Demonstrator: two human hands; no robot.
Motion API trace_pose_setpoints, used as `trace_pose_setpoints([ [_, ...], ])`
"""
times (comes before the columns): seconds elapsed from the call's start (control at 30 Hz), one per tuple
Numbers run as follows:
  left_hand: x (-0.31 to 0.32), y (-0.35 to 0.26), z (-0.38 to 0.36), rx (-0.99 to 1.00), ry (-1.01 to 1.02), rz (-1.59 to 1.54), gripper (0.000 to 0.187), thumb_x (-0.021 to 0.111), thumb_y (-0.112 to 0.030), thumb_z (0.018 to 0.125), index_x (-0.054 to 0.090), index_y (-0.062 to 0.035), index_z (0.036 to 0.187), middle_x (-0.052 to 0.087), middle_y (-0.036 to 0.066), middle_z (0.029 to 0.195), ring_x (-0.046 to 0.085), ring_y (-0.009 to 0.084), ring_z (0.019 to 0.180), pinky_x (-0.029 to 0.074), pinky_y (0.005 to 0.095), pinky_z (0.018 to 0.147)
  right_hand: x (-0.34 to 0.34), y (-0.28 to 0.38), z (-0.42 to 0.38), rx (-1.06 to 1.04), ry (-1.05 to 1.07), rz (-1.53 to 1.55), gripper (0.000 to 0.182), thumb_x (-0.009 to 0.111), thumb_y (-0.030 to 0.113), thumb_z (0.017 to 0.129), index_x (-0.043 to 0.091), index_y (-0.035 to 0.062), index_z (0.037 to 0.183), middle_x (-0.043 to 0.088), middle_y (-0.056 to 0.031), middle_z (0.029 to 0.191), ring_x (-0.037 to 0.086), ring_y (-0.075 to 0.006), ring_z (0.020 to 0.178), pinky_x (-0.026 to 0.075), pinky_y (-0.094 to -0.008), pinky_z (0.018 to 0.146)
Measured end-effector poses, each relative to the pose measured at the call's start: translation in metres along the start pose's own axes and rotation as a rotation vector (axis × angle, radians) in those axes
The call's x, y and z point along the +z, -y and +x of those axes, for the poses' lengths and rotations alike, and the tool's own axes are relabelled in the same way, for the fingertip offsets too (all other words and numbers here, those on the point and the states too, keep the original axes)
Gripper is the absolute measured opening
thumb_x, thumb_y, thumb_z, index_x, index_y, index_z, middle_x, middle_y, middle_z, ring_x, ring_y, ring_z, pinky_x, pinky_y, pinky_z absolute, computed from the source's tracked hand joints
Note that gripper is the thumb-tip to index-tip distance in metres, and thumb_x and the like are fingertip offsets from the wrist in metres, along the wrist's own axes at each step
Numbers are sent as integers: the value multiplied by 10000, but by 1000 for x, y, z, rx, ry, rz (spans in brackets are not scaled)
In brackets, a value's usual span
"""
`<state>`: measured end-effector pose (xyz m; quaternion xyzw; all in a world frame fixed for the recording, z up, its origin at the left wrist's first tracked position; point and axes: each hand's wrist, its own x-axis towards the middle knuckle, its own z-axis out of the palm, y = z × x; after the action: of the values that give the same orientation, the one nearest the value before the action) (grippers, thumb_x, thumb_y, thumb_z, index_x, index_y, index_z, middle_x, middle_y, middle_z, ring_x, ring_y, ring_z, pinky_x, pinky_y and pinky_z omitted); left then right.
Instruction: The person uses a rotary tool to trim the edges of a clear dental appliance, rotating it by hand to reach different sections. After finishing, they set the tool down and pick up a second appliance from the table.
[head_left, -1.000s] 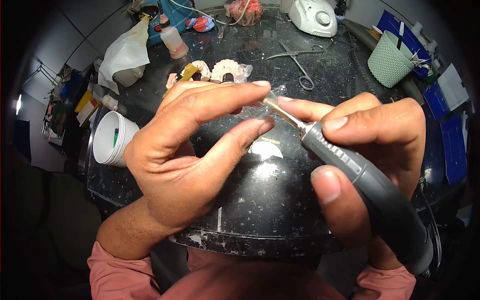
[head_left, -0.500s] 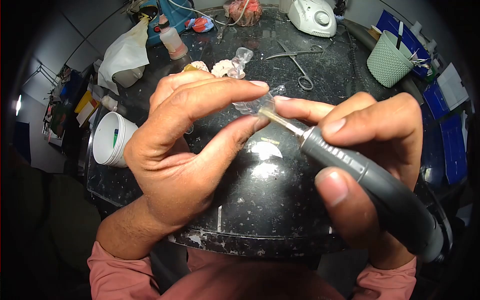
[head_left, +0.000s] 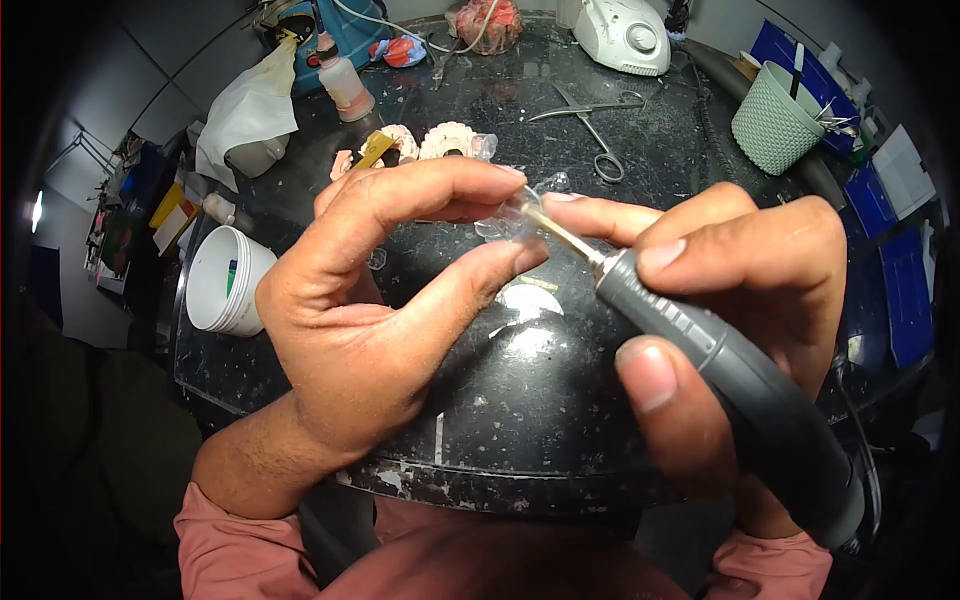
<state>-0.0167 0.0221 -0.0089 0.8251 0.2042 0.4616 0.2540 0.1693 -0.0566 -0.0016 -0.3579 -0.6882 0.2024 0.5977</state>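
L hand half-curled, thumb + index pinching clear moulded plastic pc over black bench, in from near edge; R hand curled round black ribbed handpiece, metal bit at pc. L edge: white round tub w/ green item. Far-R edge: pale-green textured basket w/ metal tools. Far-L: clear bottle, pink contents.
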Motion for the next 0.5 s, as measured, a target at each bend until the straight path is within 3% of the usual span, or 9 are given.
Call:
trace_pose_setpoints([
  [0.3, 5, -4, -1, -93, -17, -163, 356, 692, 59, 733, 583, 49, 1071, 617, 105, 1077, 594, 145, 936, 450, 268, 876, 1, -2, 1, -28, -27, -53, 409, 712, 254, 801, 439, 24, 1000, 525, -135, 863, 620, -323, 922, 491, -525, 921],
  [0.37, 5, -4, -1, -137, -17, -232, 373, 692, 69, 729, 568, 55, 1081, 610, 100, 1066, 594, 137, 918, 449, 268, 872, -2, -5, 2, -107, 56, -50, 403, 704, 246, 807, 434, 23, 1004, 517, -134, 869, 629, -318, 902, 502, -513, 908],
  [0.5, 6, -3, -2, -135, -24, -231, 370, 690, 68, 733, 557, 61, 1079, 605, 100, 1059, 600, 131, 911, 449, 262, 866, 1, -4, 0, -45, -10, -57, 411, 702, 245, 809, 425, 18, 1010, 510, -130, 877, 634, -316, 892, 505, -508, 908],
])
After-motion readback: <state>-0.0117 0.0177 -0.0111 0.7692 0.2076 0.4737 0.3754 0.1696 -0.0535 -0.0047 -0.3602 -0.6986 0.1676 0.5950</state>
